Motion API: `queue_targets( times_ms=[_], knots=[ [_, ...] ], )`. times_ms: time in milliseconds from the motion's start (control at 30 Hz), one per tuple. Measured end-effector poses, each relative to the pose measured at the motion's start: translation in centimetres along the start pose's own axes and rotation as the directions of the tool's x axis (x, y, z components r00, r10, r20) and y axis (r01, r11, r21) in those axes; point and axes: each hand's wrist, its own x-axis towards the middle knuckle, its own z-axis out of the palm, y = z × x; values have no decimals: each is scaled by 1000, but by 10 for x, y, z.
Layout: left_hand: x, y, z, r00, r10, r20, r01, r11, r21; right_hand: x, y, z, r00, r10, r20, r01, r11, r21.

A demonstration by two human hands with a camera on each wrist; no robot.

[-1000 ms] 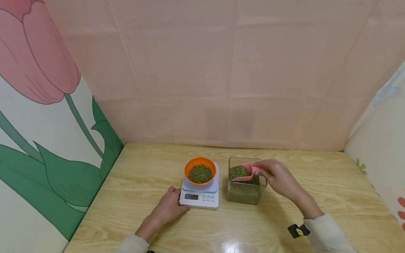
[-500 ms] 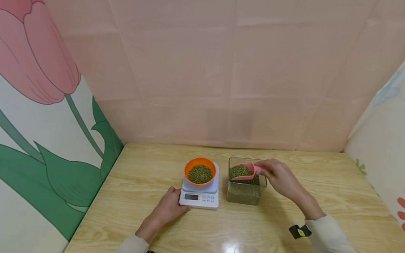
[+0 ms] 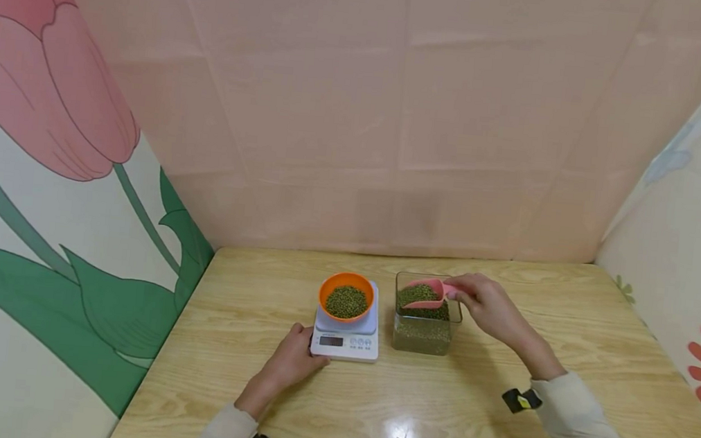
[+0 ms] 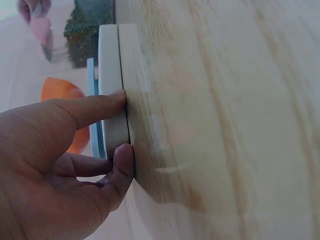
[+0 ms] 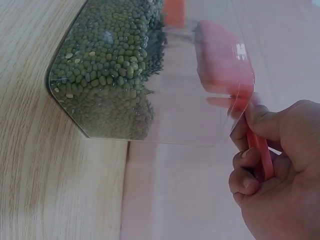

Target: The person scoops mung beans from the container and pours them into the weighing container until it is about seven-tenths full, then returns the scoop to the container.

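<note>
A white kitchen scale [image 3: 345,347] stands on the table with an orange bowl [image 3: 324,294] of green mung beans [image 3: 346,302] on its platform. My left hand [image 3: 293,360] grips the scale's near left corner, thumb along the front and fingers at the side, seen close in the left wrist view. My right hand [image 3: 488,307] holds a pink scoop [image 3: 440,293] by its handle; curled fingers [image 5: 245,182] wrap it in the right wrist view. Loaded with mung beans, the scoop hangs level inside the clear container [image 3: 421,343], above the beans [image 5: 105,55] there.
The clear container stands just right of the scale, a narrow gap between them. A wood-grain table [image 3: 244,286] runs back to a pink cloth backdrop [image 3: 304,173]. Side walls with printed flowers border the left and right.
My right hand has lifted the scoop slightly and moved it a little to the right within the container. The left hand, scale and bowl have not moved.
</note>
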Motion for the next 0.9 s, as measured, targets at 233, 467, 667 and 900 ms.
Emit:
queue_targets(
  times_ms=[233, 467, 667, 900],
  knots=[
    [1, 0, 0, 1000, -5, 2, 5, 1000, 0, 0, 1, 0, 1000, 6, -14, -6, 1000, 5],
    [1, 0, 0, 1000, -7, 8, 7, 1000, -2, 0, 0, -3, 1000, 20, -21, -20, 1000, 19],
    [1, -1, 0, 1000, -13, 12, 13, 1000, -5, 1, 1, -3, 999, 22, -31, -21, 999, 24],
    [0, 0, 0, 1000, -8, 15, 8, 1000, -5, 1, 1, -4, 999, 23, -39, -22, 1000, 20]
  ],
)
